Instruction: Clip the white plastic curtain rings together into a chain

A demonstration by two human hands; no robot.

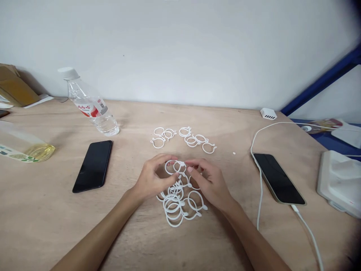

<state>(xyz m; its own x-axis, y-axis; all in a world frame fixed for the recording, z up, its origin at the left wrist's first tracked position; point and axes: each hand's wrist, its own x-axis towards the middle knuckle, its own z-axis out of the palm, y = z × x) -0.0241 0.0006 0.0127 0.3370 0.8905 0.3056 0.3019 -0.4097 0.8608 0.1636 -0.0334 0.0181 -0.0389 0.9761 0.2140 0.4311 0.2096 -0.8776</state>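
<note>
While left grip (154, 174) and right grip (210, 183) pinch rings (182, 164) (white ones), others (183, 203) lie between.

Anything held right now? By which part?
White ring, held up: left hand at its loop, right hand near its tabbed end. Exact contact points can't be told.
</note>
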